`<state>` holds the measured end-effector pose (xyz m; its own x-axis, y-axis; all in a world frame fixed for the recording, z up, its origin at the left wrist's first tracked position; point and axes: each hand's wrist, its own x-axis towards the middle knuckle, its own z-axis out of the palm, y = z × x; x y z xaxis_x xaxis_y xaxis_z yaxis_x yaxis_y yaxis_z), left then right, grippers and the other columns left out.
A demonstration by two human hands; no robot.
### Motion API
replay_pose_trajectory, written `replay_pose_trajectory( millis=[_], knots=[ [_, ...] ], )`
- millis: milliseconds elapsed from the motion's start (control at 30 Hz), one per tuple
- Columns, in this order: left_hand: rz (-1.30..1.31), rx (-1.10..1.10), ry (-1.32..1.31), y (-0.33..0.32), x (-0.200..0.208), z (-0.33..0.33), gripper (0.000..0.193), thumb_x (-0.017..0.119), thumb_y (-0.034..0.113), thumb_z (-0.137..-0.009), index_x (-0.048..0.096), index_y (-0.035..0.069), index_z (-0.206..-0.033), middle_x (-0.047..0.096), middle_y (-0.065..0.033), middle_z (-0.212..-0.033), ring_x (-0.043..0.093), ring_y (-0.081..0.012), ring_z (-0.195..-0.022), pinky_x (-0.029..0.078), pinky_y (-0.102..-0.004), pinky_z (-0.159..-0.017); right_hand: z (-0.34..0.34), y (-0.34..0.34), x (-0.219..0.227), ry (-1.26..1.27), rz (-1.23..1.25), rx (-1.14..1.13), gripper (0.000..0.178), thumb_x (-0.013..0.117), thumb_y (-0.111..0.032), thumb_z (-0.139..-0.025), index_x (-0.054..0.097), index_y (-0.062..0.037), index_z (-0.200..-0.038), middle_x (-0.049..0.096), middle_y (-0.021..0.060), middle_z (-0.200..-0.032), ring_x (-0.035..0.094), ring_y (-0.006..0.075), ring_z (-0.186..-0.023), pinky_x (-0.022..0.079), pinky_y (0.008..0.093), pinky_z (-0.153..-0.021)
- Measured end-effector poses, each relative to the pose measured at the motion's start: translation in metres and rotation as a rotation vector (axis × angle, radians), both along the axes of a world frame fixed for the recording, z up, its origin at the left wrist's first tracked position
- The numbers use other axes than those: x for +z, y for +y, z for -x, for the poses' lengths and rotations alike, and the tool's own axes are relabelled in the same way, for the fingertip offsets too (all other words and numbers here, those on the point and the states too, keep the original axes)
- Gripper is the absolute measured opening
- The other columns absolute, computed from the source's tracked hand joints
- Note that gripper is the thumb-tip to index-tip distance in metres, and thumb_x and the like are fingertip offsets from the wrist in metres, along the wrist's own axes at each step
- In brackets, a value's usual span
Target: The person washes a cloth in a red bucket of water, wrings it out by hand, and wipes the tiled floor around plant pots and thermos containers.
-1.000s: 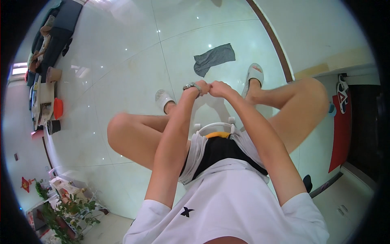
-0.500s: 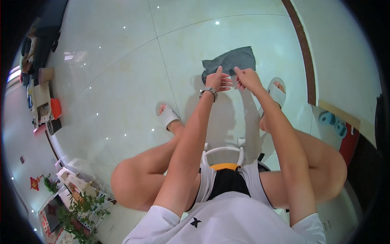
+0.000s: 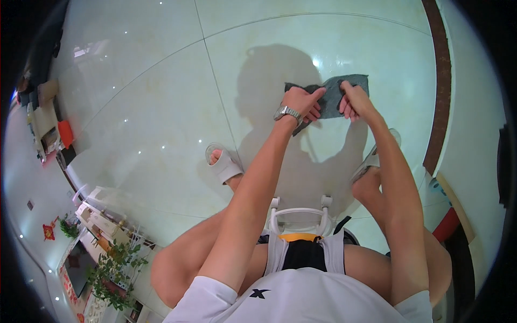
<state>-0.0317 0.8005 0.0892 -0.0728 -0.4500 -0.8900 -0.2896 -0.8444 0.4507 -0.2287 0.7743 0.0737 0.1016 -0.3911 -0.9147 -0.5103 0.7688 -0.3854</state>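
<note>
A grey cloth (image 3: 334,86) lies spread and a little wrinkled on the pale tiled floor in front of me. Over its left part is my left hand (image 3: 304,102), a metal-band watch (image 3: 288,113) at the wrist. The thumb points right, apart from loosely bent fingers, and no cloth shows in its grasp. My right hand (image 3: 356,101) is over the cloth's right part, thumb apart from half-curled fingers. Whether either hand touches the cloth is hard to tell. Part of the cloth is hidden under both hands.
My sandalled feet (image 3: 223,164) stand on either side. Beneath me is a white-framed seat (image 3: 300,212) with casters. A wall with brown skirting (image 3: 440,81) runs along the right. Plants (image 3: 116,274) and furniture stand at the far left.
Both hands have moved right and now overlap the cloth more. The view has shifted, and a shadow of my head now falls on the floor beside the cloth.
</note>
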Motion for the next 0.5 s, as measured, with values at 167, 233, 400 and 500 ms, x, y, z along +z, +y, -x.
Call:
replay_pose_trajectory(
  millis=[167,233,400,500],
  knots=[
    [-0.024,-0.035,0.034,0.007,-0.004,-0.008,0.041,0.071,0.038,-0.082,0.066,0.002,-0.065,0.068,-0.0101,-0.063,0.067,-0.0171,-0.052,0.052,-0.0248,-0.045,-0.011,0.007,0.011,0.091,0.061,0.127,0.07,0.049,-0.059,-0.088,0.063,0.0029,-0.059,0.057,0.0105,-0.048,0.052,0.018,-0.034,0.041,0.0296,-0.036],
    [-0.06,-0.051,-0.002,0.006,-0.002,-0.009,0.041,0.071,0.038,-0.082,0.066,0.002,-0.064,0.068,-0.01,-0.063,0.066,-0.017,-0.05,0.051,-0.0246,-0.045,-0.014,0.009,0.015,0.134,0.061,0.148,0.074,0.051,-0.065,-0.086,0.063,0.0026,-0.058,0.057,0.0102,-0.047,0.053,0.0178,-0.035,0.042,0.0292,-0.036],
    [0.001,-0.058,-0.091,0.0,0.003,-0.017,0.047,0.071,0.042,-0.082,0.065,0.0,-0.061,0.067,-0.0111,-0.06,0.065,-0.0179,-0.048,0.051,-0.0265,-0.045,-0.024,0.01,0.019,0.178,0.027,0.141,0.078,0.046,-0.067,-0.087,0.064,0.0026,-0.057,0.058,0.0113,-0.049,0.056,0.0192,-0.038,0.044,0.0299,-0.038],
    [0.065,-0.091,-0.101,-0.013,0.006,-0.031,0.053,0.071,0.046,-0.081,0.064,-0.002,-0.059,0.066,-0.0123,-0.058,0.065,-0.0192,-0.046,0.052,-0.0276,-0.045,-0.035,0.004,0.021,0.186,0.03,0.103,0.08,0.044,-0.068,-0.087,0.064,0.0031,-0.057,0.059,0.0122,-0.049,0.057,0.0204,-0.039,0.046,0.0311,-0.039]
  ],
)
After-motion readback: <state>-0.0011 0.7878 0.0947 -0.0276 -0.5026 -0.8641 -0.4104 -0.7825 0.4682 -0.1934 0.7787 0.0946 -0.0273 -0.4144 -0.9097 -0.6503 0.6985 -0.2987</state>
